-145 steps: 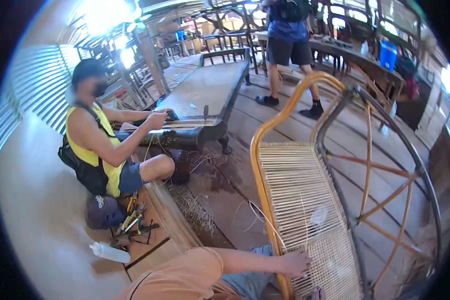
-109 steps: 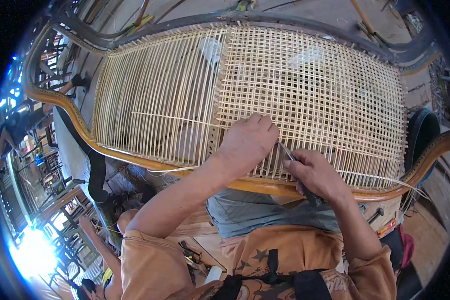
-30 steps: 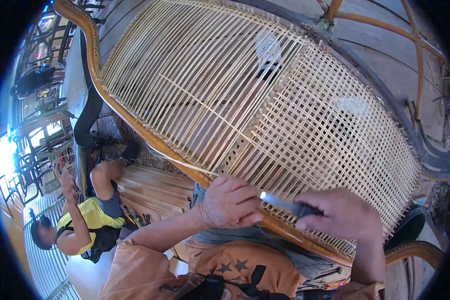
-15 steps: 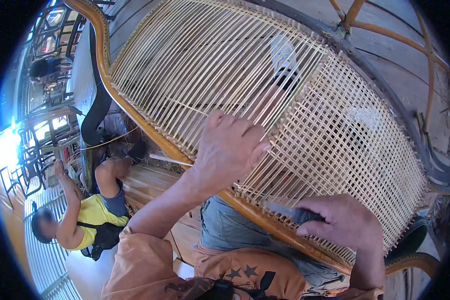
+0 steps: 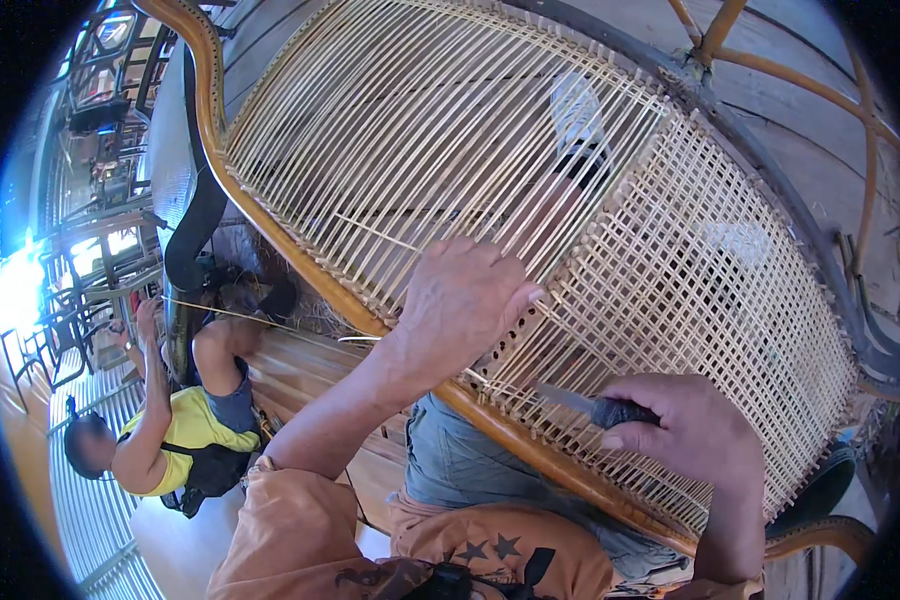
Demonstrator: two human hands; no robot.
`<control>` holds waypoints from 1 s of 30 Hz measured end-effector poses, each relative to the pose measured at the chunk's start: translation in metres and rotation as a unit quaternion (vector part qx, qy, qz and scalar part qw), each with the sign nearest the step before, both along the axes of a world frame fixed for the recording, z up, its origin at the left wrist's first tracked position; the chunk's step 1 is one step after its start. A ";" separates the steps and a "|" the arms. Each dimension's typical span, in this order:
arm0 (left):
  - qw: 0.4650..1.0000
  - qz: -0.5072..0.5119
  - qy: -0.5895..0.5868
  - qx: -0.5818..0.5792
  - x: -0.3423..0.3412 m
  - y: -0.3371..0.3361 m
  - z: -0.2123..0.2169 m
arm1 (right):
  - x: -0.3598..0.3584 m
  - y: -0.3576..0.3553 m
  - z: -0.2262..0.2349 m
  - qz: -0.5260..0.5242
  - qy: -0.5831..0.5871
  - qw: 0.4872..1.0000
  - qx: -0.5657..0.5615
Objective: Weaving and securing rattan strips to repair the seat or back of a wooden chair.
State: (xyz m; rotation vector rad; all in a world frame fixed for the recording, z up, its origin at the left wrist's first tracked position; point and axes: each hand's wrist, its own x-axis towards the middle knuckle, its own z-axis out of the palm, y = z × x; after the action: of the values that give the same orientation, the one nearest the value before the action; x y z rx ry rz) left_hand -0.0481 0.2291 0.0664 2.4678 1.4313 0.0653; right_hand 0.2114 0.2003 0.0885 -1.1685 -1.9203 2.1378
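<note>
A curved wooden frame (image 5: 300,262) lies across my lap, strung with pale cane strands (image 5: 370,130). Its right part is a woven cane mesh (image 5: 690,230); the left part has strands running mostly one way. My left hand (image 5: 465,305) is closed over the strands beside the mesh edge, fingers curled and partly hidden, the thumb pointing right. One loose cane strand (image 5: 378,233) slants across the others toward this hand. In my right hand (image 5: 685,425) is a knife (image 5: 625,411) with a dark, wrapped-looking handle, its short blade pointing left just above the cane near the frame's front edge.
To the left a person (image 5: 185,430) in a yellow top sits with raised hands near a long thin strand (image 5: 240,312). Dark metal frames (image 5: 105,220) are stacked behind. A dark curved rail (image 5: 770,185) borders the mesh's far side; a foot shows beneath the strands.
My left hand has shifted slightly right and down. The knife has risen a little, its blade now less blurred. The seated person's hands have moved, and the long strand beside them now stretches farther right.
</note>
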 end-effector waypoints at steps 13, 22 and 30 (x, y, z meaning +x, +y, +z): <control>0.997 -0.060 0.000 -0.058 -0.007 0.010 0.013 | 0.005 -0.015 -0.012 -0.098 -0.062 0.992 0.049; 0.996 -0.069 -0.052 -0.019 -0.002 -0.004 -0.004 | 0.056 -0.146 0.033 -0.420 -0.126 0.898 -0.026; 0.984 0.042 -0.087 -0.153 0.013 -0.010 -0.003 | 0.100 -0.387 0.057 -0.822 -0.176 0.542 -0.014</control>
State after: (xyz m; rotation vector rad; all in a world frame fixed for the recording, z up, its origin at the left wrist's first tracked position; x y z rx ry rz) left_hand -0.0355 0.2193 0.0637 2.1013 1.3586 0.0702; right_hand 0.3111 -0.1871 0.1454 -2.0513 -0.0479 0.7371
